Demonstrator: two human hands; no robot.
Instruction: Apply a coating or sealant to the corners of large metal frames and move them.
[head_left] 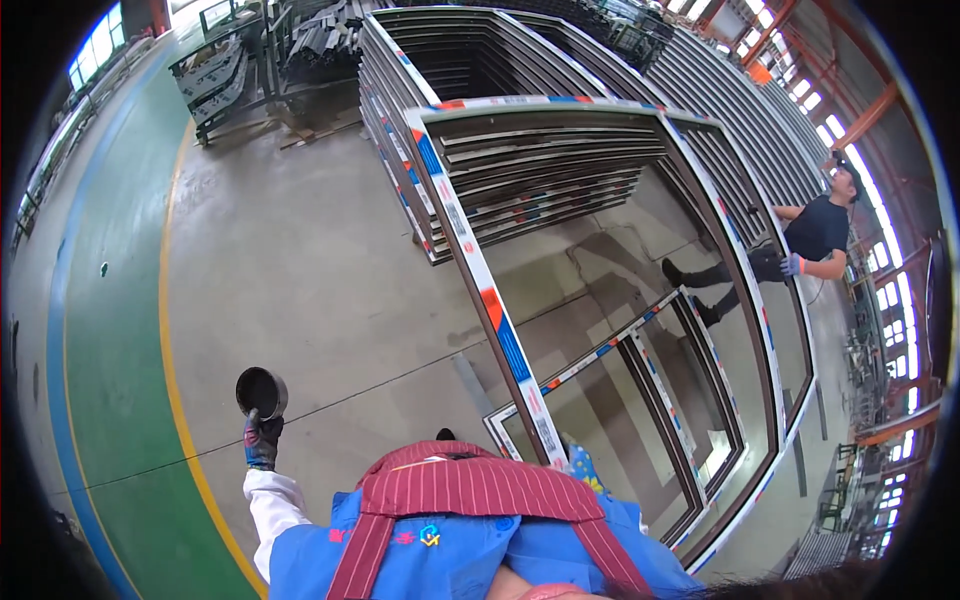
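My left hand [262, 440], in a dark glove, is closed on the near edge of a dark, round, cup-like thing [262, 393], held out over the floor at the left. Its exact kind I cannot make out. A large window frame [480, 270] with white, blue and red protective film stands tilted in front of me, its near corner by my right side. A blue patterned sleeve [585, 468] shows just behind that corner; my right hand itself is hidden. Across the frame, a co-worker [815, 235] in dark clothes has a gloved hand [791, 264] on its far side.
A smaller divided frame [630, 345] is low at my right, seen through the large one. Many stacked frames [400, 170] rise beyond. A metal rack [225, 85] stands at the far left. A green walkway [130, 330] with a yellow edge line runs along the left.
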